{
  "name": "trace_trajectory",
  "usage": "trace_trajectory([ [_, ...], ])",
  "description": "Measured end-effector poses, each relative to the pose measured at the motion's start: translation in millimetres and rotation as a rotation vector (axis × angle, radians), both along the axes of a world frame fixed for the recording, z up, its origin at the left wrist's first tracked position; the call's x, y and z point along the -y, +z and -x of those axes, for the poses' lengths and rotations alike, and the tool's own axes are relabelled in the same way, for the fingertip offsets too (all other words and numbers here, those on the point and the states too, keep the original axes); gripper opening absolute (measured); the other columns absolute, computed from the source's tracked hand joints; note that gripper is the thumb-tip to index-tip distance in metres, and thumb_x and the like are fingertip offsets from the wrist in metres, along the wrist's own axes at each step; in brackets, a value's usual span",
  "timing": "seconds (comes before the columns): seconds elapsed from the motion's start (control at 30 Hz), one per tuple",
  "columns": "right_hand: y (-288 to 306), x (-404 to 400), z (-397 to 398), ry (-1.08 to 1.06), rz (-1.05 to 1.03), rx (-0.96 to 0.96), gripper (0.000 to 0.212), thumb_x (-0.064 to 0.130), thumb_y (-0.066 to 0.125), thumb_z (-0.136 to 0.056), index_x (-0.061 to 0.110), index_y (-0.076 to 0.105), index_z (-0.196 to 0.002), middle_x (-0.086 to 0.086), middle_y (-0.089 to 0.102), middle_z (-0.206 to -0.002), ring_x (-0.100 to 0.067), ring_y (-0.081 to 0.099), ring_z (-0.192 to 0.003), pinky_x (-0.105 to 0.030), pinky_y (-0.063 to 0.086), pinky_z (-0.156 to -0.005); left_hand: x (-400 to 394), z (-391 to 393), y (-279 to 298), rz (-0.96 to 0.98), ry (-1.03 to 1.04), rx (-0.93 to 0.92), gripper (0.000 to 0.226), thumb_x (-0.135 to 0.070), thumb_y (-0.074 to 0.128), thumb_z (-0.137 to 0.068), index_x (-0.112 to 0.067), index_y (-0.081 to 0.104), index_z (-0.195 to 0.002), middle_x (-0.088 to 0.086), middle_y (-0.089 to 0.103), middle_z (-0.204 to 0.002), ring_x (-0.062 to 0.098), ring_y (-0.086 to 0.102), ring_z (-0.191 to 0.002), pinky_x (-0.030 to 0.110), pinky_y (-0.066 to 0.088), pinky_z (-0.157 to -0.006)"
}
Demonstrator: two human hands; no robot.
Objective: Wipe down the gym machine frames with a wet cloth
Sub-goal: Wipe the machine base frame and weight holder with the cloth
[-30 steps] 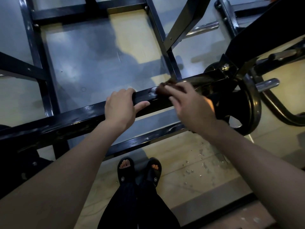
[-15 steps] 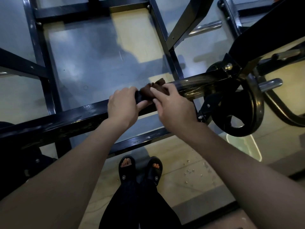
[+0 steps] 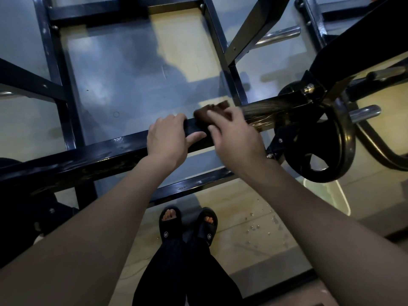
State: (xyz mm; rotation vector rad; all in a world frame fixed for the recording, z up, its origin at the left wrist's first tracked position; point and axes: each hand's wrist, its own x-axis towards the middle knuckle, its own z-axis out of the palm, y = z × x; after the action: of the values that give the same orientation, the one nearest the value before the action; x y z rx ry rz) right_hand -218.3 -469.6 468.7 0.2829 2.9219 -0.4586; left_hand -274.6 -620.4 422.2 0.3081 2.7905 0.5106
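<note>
Left hand [image 3: 170,138] clamped over the glossy black square-tube frame bar [image 3: 99,155], fingers wrapped over the top, thumb along the near face. Just beside it, right hand [image 3: 234,138] presses the dark brown crumpled cloth [image 3: 209,111] onto that bar, fingers spread across it. Black round weight plate [image 3: 326,151] hangs at right.

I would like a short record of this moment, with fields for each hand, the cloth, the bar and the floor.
left hand: grips the black frame bar, thumb along its near face
right hand: presses the cloth onto the bar
cloth: dark brown, bunched on top of the bar
frame bar: black, glossy
floor: water drops right of the sandalled feet
</note>
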Motion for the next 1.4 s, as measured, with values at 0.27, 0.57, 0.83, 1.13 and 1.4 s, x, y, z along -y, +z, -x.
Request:
trace_trajectory([
  [0.27, 3.2, -78.9, -5.6, -0.072, -0.135, -0.041, 0.038, 0.036, 0.051, -0.106, 0.041, 0.055, -0.143, -0.001, 0.044, -0.151, -0.031, 0.068, -0.096, -0.041, 0.058, -0.083, 0.9, 0.3, 0.1, -0.006, -0.008, 0.017, 0.063, -0.074, 0.056, -0.088, -0.015, 0.061, -0.110, 0.007, 0.065, -0.100, 0.034, 0.057, -0.097, 0.041, 0.038, -0.077],
  [0.57, -2.1, -5.0, 5.3, -0.146, -0.007, -0.034, 0.037, 0.037, 0.048, -0.107, 0.035, 0.056, -0.144, -0.005, 0.040, -0.151, -0.032, 0.066, -0.102, -0.034, 0.050, -0.086, 0.3, 0.5, 0.6, -0.001, -0.006, 0.004, 0.058, -0.070, 0.059, -0.090, -0.015, 0.063, -0.111, 0.009, 0.067, -0.104, 0.037, 0.057, -0.100, 0.043, 0.039, -0.078],
  [0.83, -0.1, -72.4, -16.4, -0.013, -0.105, -0.080, 0.041, 0.034, 0.052, -0.106, 0.041, 0.053, -0.147, -0.001, 0.044, -0.153, -0.030, 0.067, -0.102, -0.033, 0.050, -0.083, 1.5, 0.1, -0.6, -0.020, -0.017, 0.005, 0.063, -0.072, 0.057, -0.089, -0.014, 0.062, -0.113, 0.010, 0.065, -0.104, 0.037, 0.057, -0.100, 0.041, 0.037, -0.077],
  [1.13, 2.5, -57.0, 10.8, -0.225, -0.119, -0.034, 0.037, 0.037, 0.048, -0.106, 0.033, 0.058, -0.141, -0.011, 0.059, -0.138, -0.035, 0.063, -0.114, -0.043, 0.052, -0.092, 1.8, -0.3, -1.1, -0.025, -0.007, -0.014, 0.062, -0.073, 0.057, -0.089, -0.014, 0.061, -0.104, 0.009, 0.063, -0.094, 0.031, 0.049, -0.086, 0.040, 0.036, -0.074],
  [1.4, -9.1, -19.6, -16.9, 0.148, 0.034, -0.101, 0.039, 0.034, 0.056, -0.104, 0.035, 0.060, -0.143, -0.001, 0.052, -0.149, -0.032, 0.069, -0.097, -0.043, 0.059, -0.079, 2.2, 1.8, -4.0, -0.017, -0.023, -0.028, 0.050, -0.063, 0.064, -0.091, -0.016, 0.063, -0.109, 0.009, 0.067, -0.101, 0.038, 0.058, -0.097, 0.041, 0.037, -0.076],
])
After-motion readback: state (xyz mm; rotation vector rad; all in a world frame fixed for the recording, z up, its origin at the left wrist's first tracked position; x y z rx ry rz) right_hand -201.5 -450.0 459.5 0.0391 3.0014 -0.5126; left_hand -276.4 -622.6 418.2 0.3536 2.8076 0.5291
